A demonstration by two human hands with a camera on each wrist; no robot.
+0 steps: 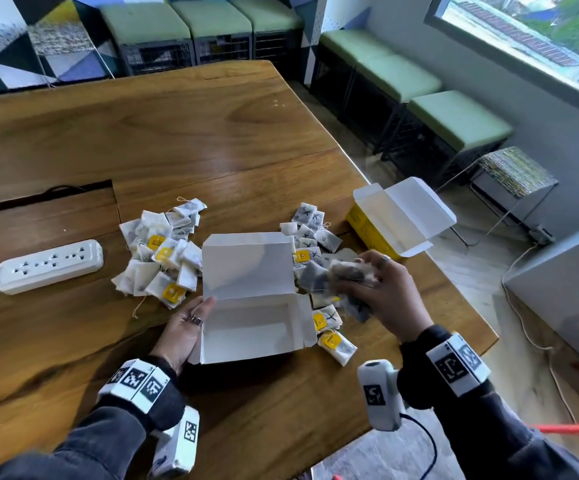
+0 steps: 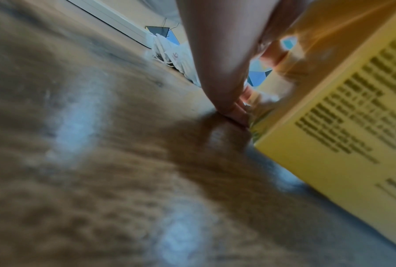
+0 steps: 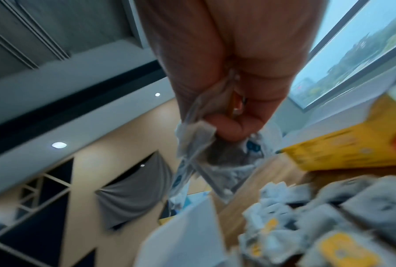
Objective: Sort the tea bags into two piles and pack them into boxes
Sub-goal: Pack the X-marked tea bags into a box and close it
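Wooden table (image 1: 212, 133) (green stools behind), left hand (image 1: 182, 329) flat against open box (image 1: 250, 320), right hand (image 1: 385, 292) fingers (image 1: 367, 268) clutching tea bags (image 1: 336, 278)

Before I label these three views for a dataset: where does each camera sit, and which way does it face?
Head: worn high, looking down at the table; both hands and sleeves show, plus two tea bag piles.
Left wrist: low by the tabletop, facing along the left hand beside the near box.
Right wrist: below the right hand, facing up at its gripped tea bags, wall and window beyond.
Shared: head and left wrist both show the near box.
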